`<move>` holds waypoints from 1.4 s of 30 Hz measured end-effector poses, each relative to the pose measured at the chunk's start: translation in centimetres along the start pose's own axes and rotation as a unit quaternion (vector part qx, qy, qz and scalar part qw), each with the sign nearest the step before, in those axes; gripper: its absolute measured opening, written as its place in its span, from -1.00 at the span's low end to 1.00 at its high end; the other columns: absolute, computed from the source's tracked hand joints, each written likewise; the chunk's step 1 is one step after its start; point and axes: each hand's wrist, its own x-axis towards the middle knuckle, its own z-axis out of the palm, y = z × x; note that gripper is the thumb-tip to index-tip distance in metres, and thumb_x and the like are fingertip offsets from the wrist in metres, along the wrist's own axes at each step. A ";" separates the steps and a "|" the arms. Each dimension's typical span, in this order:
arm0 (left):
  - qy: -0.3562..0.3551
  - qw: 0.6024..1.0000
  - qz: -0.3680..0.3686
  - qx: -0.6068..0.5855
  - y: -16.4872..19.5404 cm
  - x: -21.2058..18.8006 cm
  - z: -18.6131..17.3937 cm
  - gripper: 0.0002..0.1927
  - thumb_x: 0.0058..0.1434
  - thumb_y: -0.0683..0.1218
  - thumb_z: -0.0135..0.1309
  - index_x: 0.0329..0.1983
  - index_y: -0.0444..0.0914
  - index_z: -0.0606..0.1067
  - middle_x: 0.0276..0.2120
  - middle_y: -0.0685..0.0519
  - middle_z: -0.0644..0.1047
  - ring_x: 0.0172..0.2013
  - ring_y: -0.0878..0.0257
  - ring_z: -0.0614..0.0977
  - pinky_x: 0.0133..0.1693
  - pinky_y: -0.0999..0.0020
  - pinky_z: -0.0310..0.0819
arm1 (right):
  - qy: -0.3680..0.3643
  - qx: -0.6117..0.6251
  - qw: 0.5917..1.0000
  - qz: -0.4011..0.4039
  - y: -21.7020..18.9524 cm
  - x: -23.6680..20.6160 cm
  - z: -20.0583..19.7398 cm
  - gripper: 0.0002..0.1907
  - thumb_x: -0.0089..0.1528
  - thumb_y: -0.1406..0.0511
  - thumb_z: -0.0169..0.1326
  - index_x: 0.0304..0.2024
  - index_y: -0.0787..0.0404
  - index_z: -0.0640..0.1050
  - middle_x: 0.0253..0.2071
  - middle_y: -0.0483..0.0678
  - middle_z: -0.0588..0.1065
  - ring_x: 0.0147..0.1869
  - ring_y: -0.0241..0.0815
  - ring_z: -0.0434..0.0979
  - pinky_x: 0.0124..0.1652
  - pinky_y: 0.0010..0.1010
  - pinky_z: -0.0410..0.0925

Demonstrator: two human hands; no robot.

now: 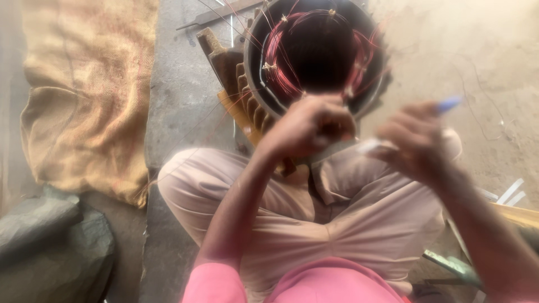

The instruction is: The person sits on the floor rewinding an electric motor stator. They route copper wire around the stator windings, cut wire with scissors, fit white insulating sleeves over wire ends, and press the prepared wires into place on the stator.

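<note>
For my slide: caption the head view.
Seated person's left hand at a motor stator's copper windings; right hand holds a blue-tipped tool.

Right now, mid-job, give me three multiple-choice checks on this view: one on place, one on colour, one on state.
1. Where does the burlap sack lie?
A. On the floor, to the left of the motor housing
B. Across the person's lap
C. Inside the housing

2. What colour are the wire coils in the round motor housing?
A. Green
B. Reddish copper
C. White

3. What is the right hand doing?
A. Lying flat on the floor
B. Raised, holding a blue-tipped thing
C. Gripping the sack

1 A: the sack lies left of the housing.
2 B: the windings look red-copper.
3 B: the blue tip sticks out above the fingers.
</note>
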 end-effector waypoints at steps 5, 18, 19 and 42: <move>0.012 0.999 0.019 0.023 -0.4 -0.1 0.2 -0.94 0.20 -0.17 0.22 -0.33 -0.11 0.66 -0.29 0.13 0.61 -0.29 0.32 0.62 -0.26 0.36 0.56 | 0.020 -0.171 0.974 -0.147 1.4 2.2 -5.4 -0.46 0.27 -0.19 -0.09 -0.48 0.06 0.47 -0.53 -0.17 0.39 -0.40 -0.20 0.32 -0.16 -0.13 0.18; 0.022 0.999 0.027 -0.019 -0.8 -0.2 0.1 -0.95 0.23 -0.17 0.20 -0.33 -0.13 0.63 -0.26 0.11 0.61 -0.27 0.32 0.64 -0.24 0.40 0.63 | -0.112 -0.068 0.991 0.002 0.2 -1.9 -6.9 -0.64 0.22 0.09 0.16 -0.12 0.22 0.67 -0.52 -0.08 0.50 -0.47 -0.22 0.39 -0.36 -0.24 0.29; 0.021 0.999 0.029 -0.012 -0.8 -0.2 0.1 -0.95 0.23 -0.17 0.20 -0.33 -0.13 0.63 -0.26 0.12 0.61 -0.28 0.33 0.64 -0.24 0.40 0.63 | -0.113 -0.045 0.992 0.014 -0.6 -2.8 -5.9 -0.68 0.26 0.13 0.16 -0.08 0.20 0.65 -0.47 -0.07 0.53 -0.44 -0.22 0.44 -0.36 -0.27 0.33; 0.031 0.999 0.007 0.011 -0.1 -0.2 0.1 -0.92 0.23 -0.19 0.16 -0.33 -0.15 0.63 -0.28 0.11 0.63 -0.30 0.33 0.64 -0.26 0.40 0.59 | 0.133 0.473 0.777 0.394 -8.0 -8.2 -1.6 -0.52 0.41 0.34 0.09 0.37 0.07 0.35 -0.41 -0.20 0.42 -0.40 -0.41 0.45 -0.40 -0.60 0.45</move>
